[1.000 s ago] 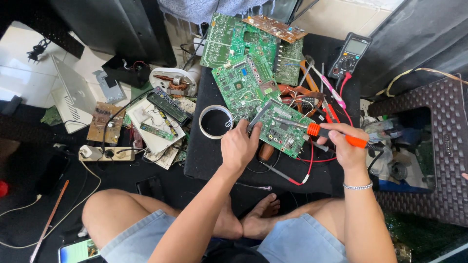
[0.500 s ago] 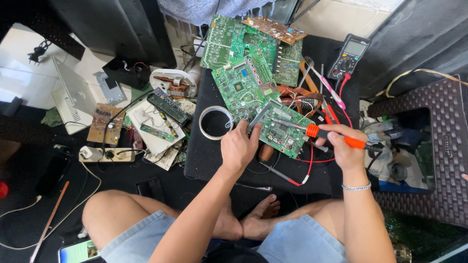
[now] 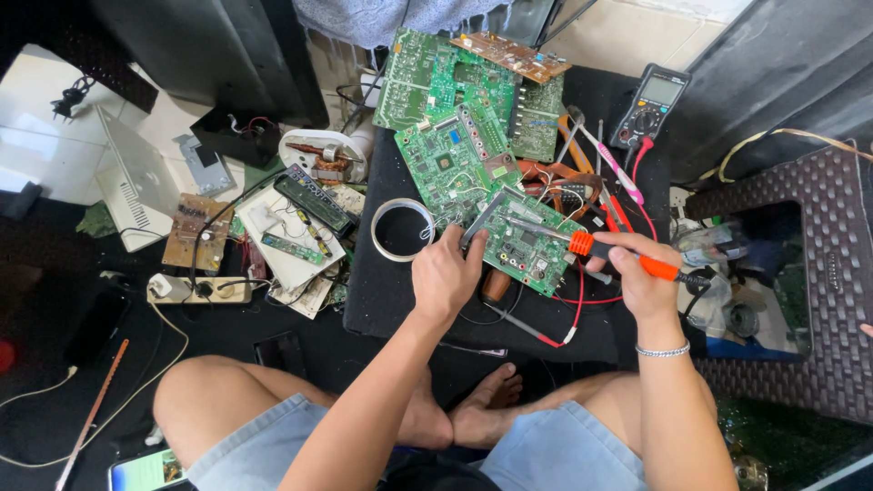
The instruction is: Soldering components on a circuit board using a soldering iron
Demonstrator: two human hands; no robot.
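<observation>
Circuit board (image 3: 527, 244), green and tilted, lies on the black mat (image 3: 382, 291) between the person's two hands, just above the bare feet. Far to the left of the left hand's fingers a white power strip (image 3: 195, 289) sits on the dark floor, with a small brown board (image 3: 195, 232) and a white tray of parts (image 3: 286, 241) beside it. Nearer, just left of those fingers, a ring of clear tape (image 3: 400, 229) rests on the mat. The left hand (image 3: 446, 277) presses down at the circuit board's near left edge, its fingers (image 3: 459, 245) curled closed against the board and a thin metal piece there; whether they pinch that piece cannot be told. Above the left fingers a larger green board (image 3: 450, 162) lies flat, and beyond it more green boards (image 3: 436, 86) are stacked, with a brown one (image 3: 509, 56) on top. Right of the circuit board, the right hand (image 3: 641, 277) grips an orange-handled soldering iron (image 3: 627, 259), fingers (image 3: 627, 245) wrapped closed around the handle, the metal tip pointing left over the board's upper surface. Red test leads (image 3: 577, 309) trail under that hand. Up and to the right of the right fingers a black multimeter (image 3: 650, 107) lies on the mat, and further right stands a brown woven stool (image 3: 832, 273)
</observation>
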